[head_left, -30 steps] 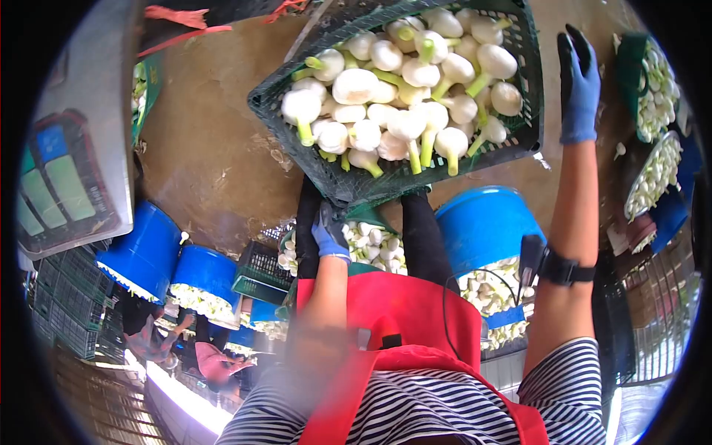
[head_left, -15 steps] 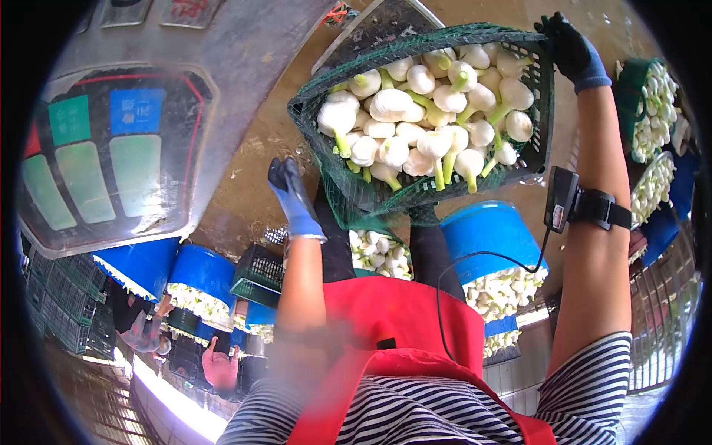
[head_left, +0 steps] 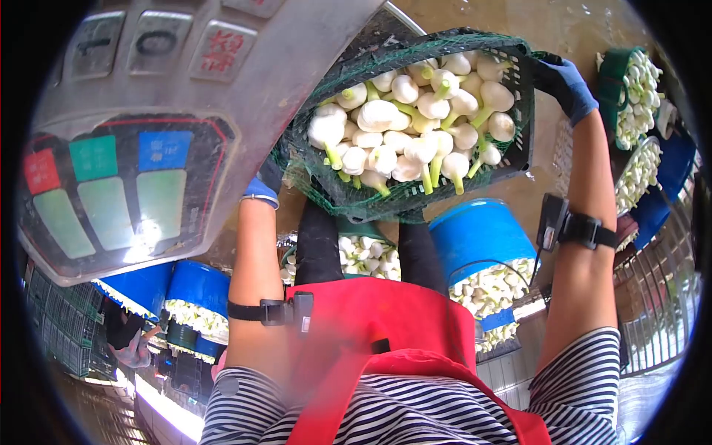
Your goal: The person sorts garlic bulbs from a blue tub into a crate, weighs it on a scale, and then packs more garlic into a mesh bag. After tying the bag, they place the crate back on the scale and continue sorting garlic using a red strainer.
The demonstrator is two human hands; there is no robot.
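Observation:
A dark green plastic crate, lined with green netting, holds many white garlic bulbs with short green stems. At its far right corner, my right hand, in a dark and blue glove, is closed on the rim. My left hand, gloved the same way, is at the crate's left side. Its fingers are mostly hidden behind the scale display and netting, so their grip does not show. The crate is above the floor, in front of my legs.
A scale display with keys blocks the left side. Blue tubs of garlic stand beside my legs and at left. More garlic containers line the right. Stacked crates and a co-worker are at lower left.
My left hand has gone from being apart from the crate to its left side, partly behind the display. The display appears larger and further right. My right hand stays on the rim.

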